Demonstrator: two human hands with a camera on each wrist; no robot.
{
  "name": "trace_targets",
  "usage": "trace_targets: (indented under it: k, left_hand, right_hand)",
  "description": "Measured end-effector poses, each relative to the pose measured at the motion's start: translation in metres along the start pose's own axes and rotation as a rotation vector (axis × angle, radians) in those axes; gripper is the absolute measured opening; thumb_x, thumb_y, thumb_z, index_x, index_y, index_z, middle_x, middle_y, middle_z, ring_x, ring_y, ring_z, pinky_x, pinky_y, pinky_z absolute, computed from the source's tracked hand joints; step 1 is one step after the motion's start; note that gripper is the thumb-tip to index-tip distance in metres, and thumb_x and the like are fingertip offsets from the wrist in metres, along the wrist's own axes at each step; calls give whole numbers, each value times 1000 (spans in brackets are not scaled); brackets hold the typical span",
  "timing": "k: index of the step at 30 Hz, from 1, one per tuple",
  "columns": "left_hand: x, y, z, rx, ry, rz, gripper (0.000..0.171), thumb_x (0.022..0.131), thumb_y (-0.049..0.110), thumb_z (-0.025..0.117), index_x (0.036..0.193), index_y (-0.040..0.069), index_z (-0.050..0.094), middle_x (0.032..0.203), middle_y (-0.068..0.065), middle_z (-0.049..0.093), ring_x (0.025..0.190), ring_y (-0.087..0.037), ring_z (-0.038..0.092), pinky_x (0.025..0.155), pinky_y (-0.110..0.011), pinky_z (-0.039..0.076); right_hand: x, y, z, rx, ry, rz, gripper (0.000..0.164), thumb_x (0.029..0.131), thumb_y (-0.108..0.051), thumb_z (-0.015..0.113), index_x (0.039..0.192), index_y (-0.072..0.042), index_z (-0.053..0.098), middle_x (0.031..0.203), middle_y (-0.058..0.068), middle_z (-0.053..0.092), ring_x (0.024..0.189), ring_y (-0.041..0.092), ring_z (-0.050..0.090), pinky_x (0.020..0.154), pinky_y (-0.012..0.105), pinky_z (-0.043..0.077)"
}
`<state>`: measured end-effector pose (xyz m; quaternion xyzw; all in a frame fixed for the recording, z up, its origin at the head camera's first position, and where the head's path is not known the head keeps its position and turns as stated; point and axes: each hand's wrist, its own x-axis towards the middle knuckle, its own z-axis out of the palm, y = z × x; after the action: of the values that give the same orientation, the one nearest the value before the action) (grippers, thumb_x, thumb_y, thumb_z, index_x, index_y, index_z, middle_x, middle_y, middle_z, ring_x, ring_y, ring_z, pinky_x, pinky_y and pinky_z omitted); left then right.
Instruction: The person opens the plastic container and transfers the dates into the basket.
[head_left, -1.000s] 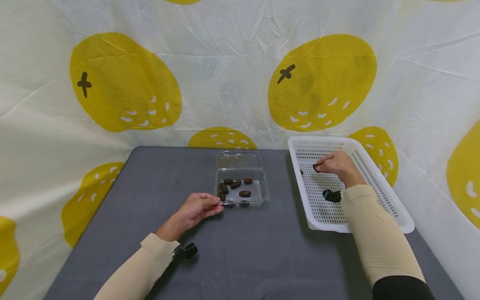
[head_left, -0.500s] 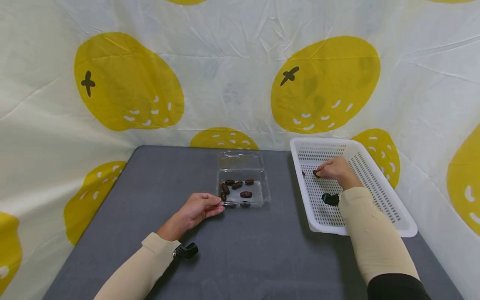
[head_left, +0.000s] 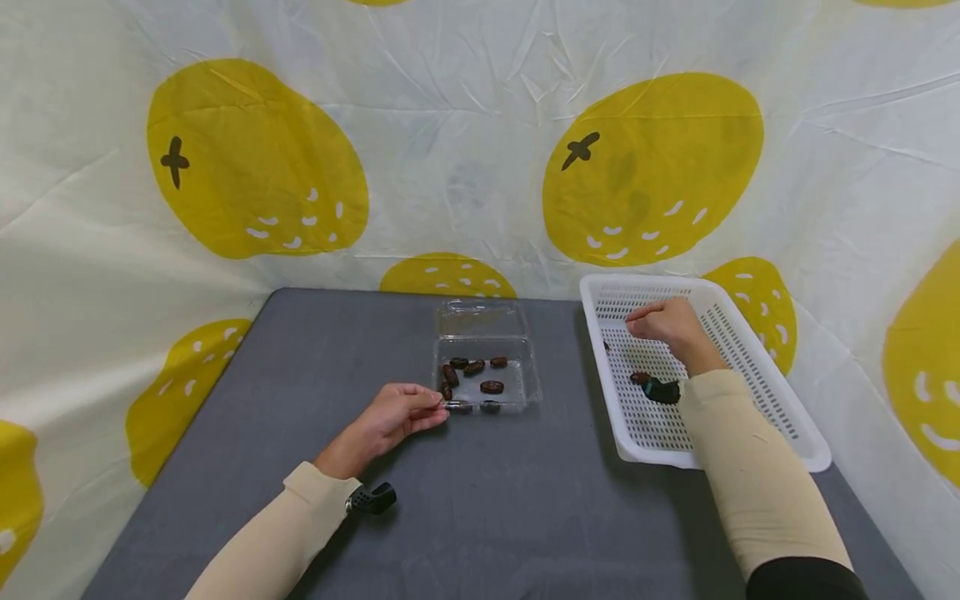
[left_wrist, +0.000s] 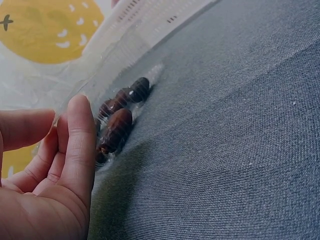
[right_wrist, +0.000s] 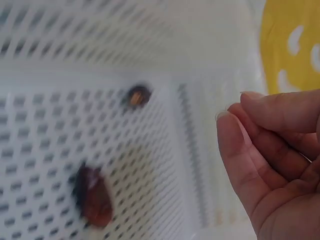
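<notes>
With thumb and fingertips, my left hand (head_left: 393,421) pinches the front left corner of a clear plastic clamshell box (head_left: 531,379), whose lid leans back. Several dark brown dates (head_left: 491,387) lie inside it, and the left wrist view shows some dates (left_wrist: 118,129) through the clear wall. Over the white slotted basket (head_left: 618,446), my right hand (head_left: 675,327) hovers with loosely bent fingers and nothing between them. Two dates rest on the basket floor: a near date (right_wrist: 95,197) and a farther date (right_wrist: 137,96) by the side wall in the right wrist view.
The grey table (head_left: 525,517) carries both containers, the box at the middle back and the basket on the right. A white curtain (head_left: 450,167) printed with yellow fruit hangs behind and along the sides. A black wrist camera (head_left: 662,392) dips low over the basket floor.
My right hand has lowered a date into the basket, let it go and risen slightly away. The left hand keeps its pinch on the box corner, which has hardly moved.
</notes>
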<state>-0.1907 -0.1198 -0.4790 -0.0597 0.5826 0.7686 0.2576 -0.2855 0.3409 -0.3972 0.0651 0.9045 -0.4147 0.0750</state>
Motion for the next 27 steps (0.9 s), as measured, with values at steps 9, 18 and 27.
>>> trace_targets:
  k: [9,18,27]
  left_hand:
    - [1,1,-2,11,2,2,28,102,-1,62,124,-18,59,93,-9,76,84,-16,77,80,-28,67]
    - [-1,3,-2,23,6,7,33,102,-1,62,129,-20,56,98,-13,77,83,-15,77,80,-27,67]
    - [-3,0,0,11,12,-4,32,101,-2,63,128,-19,57,93,-10,76,83,-16,77,79,-27,67]
  right_hand:
    - [-16,-61,21,181,-106,-130,38,99,-12,71,128,11,67,99,-2,77,86,5,72,85,20,64]
    - [-28,-95,66,211,-193,-216,34,94,-10,76,121,9,71,98,-2,78,85,7,72,89,29,63]
    - [-39,-103,96,265,-274,-242,31,92,-3,76,121,9,71,102,5,76,88,14,72,101,51,62]
